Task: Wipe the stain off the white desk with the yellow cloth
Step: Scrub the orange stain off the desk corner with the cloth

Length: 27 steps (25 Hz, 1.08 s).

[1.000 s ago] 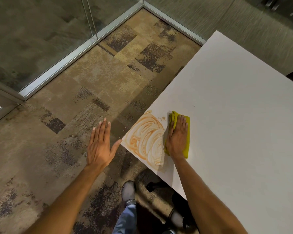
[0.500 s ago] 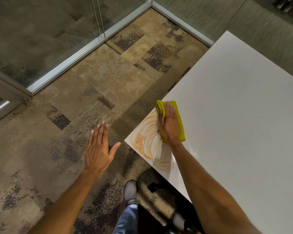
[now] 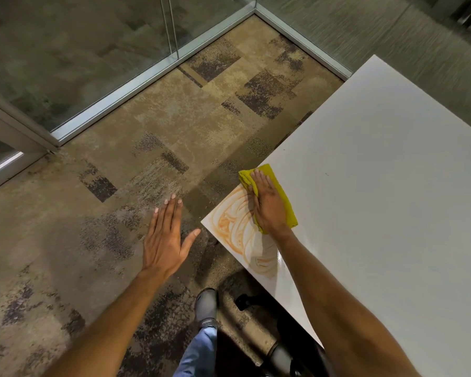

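The white desk (image 3: pixel 378 186) fills the right side, its near-left corner pointing toward me. An orange smeared stain (image 3: pixel 235 227) covers that corner in swirls. My right hand (image 3: pixel 267 205) lies flat on the folded yellow cloth (image 3: pixel 283 202), pressing it onto the desk at the stain's far right edge. The cloth's far end sticks out past my fingertips near the desk's left edge. My left hand (image 3: pixel 165 238) hovers over the carpet left of the desk corner, fingers spread, holding nothing.
Patterned brown carpet (image 3: pixel 147 159) covers the floor left of the desk. Glass walls with metal frames (image 3: pixel 120 96) run along the far left and back. My grey shoes (image 3: pixel 207 303) and a black desk foot (image 3: pixel 245 300) sit below the desk corner.
My right hand has slid the cloth away from me along the stain's right side toward the desk's left edge. The left hand stayed hovering over the carpet.
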Motion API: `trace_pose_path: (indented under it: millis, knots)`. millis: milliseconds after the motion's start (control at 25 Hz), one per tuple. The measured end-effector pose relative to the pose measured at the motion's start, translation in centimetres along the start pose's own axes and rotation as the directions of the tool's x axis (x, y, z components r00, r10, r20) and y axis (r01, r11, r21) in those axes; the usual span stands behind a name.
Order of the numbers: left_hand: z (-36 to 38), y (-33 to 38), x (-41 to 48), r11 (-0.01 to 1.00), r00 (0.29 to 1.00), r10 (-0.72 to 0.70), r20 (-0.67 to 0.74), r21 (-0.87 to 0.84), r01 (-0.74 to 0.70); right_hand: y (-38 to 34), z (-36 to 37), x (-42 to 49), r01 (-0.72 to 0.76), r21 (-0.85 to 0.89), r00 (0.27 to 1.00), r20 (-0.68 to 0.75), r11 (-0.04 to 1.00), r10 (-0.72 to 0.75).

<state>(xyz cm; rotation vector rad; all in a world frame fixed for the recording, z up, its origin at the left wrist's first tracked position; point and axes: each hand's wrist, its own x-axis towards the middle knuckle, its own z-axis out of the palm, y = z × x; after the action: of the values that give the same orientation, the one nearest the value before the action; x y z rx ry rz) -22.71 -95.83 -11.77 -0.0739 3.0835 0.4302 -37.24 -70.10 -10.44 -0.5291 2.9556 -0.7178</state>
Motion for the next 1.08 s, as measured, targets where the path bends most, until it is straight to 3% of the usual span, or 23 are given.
trace_pose_path:
  millis: [520, 1080]
  knots:
    - [-0.8, 0.4, -0.9, 0.999, 0.999, -0.052, -0.008, -0.015, 0.052, -4.6, 3.6, -4.5, 0.341, 0.031, 0.919, 0.198, 0.94, -0.34]
    - [-1.8, 0.5, -3.3, 0.992, 0.993, -0.116, 0.001, -0.045, 0.116, -3.1, 2.6, -8.1, 0.448, 0.094, 0.852, 0.256, 0.889, -0.457]
